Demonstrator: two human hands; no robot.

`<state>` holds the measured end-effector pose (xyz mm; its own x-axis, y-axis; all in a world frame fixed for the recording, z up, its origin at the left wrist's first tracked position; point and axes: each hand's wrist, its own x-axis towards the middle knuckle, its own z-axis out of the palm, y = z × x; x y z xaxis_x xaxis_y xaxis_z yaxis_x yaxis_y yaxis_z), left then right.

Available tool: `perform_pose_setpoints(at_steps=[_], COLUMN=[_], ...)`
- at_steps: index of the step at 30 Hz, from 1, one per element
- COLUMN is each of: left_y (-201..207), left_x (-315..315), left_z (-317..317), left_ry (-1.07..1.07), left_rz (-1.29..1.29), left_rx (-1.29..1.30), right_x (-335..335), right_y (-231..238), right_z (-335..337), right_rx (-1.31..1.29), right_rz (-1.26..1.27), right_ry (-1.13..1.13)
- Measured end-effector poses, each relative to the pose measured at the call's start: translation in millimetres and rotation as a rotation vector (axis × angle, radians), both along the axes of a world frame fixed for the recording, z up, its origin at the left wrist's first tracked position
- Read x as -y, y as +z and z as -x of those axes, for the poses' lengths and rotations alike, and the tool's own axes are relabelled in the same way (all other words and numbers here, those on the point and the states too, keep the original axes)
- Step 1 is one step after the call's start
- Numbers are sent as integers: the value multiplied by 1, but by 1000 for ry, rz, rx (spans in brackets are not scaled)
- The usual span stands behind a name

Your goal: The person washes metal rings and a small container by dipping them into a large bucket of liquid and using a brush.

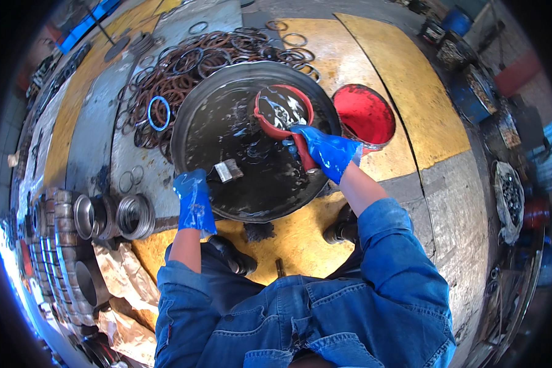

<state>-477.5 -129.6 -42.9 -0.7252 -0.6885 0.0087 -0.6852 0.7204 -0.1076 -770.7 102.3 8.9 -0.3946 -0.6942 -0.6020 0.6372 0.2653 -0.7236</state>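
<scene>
My right hand (328, 150), in a blue glove, is closed on the handle of a red saucepan (262, 122). The saucepan is over a wide round black tub (187, 104) of dark liquid, and pale glossy streaks show inside it. My left hand (194, 199), also in a blue glove, is at the tub's near left rim with its fingers curled. It appears to grip a flat brush (228, 170), whose pale end lies over the dark liquid; the grip itself is partly hidden.
Behind the tub lies a heap of dark and rusty rings (190, 58), with a blue ring (159, 113) at its left. A red-lined bucket (365, 113) stands right of the tub. Metal cylinders (135, 216) and brown paper (126, 276) are at the left. Drums (472, 95) line the right.
</scene>
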Motion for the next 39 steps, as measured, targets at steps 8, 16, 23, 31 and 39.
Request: perform_pose_setpoints(at_steps=[8, 16, 23, 31, 39], left_y=[-24, -18, -1, -8, 4], left_x=[14, 9, 4, 5, -3], left_z=[-3, -9, -10, -13, -9], left_ry=[-8, -125, -6, -66, -69], left_rz=[89, 91, 38, 95, 78], left_rx=[-25, -120, 103, 80, 56], right_x=[-51, -117, -128, -148, -163], right_y=[51, 38, 71, -42, -51], right_z=[95, 138, 99, 174, 204], right_rx=[-18, -174, -622, -613, -684], right_rz=[1, -86, -558, -410, -530], right_ry=[-167, -508, -574, -573, -463])
